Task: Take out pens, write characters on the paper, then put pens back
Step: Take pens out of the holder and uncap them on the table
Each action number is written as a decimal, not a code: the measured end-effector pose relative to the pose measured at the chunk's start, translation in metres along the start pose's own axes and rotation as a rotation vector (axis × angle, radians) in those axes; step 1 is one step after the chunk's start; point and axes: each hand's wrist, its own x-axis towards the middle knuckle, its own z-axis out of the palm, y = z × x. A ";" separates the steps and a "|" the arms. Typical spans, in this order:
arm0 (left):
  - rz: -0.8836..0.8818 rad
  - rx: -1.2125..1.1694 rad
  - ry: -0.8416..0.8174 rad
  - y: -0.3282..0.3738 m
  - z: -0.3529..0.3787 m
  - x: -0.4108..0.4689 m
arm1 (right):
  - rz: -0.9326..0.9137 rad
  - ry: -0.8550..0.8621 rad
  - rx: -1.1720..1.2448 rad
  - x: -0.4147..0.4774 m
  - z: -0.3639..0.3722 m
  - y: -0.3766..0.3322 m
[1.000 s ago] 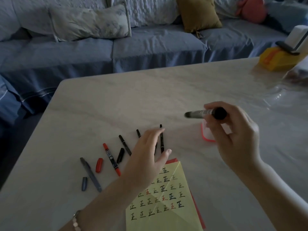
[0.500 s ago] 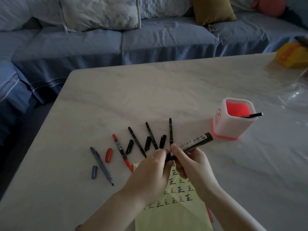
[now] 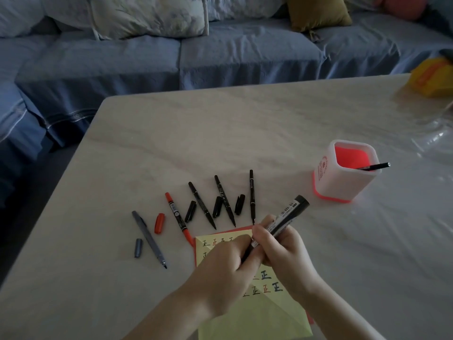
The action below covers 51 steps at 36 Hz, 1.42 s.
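Observation:
Both hands meet over the yellow paper (image 3: 259, 317), which carries rows of written characters. My right hand (image 3: 279, 246) grips a thick black marker (image 3: 290, 213) by its barrel, far end tilted up to the right. My left hand (image 3: 235, 261) pinches the marker's near end, probably its cap. Beyond the paper lie several uncapped pens with loose caps: a grey pen (image 3: 149, 239), a red pen (image 3: 177, 217) and three black pens (image 3: 202, 204). The white-and-red pen holder (image 3: 343, 177) stands to the right with one black pen (image 3: 373, 166) in it.
The pale table (image 3: 220, 143) has its left edge and far corner close to a blue sofa (image 3: 220, 52) with cushions. A yellow object (image 3: 431, 77) sits at the table's far right, with clear plastic wrap (image 3: 436, 133) near it.
My right hand has brought the marker down from above the holder to the paper. My left hand has come up and closed on the marker's near end. The view has shifted left.

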 end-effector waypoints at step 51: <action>-0.007 0.848 0.176 -0.031 0.028 0.127 | -0.096 0.404 -1.028 0.043 -0.106 -0.010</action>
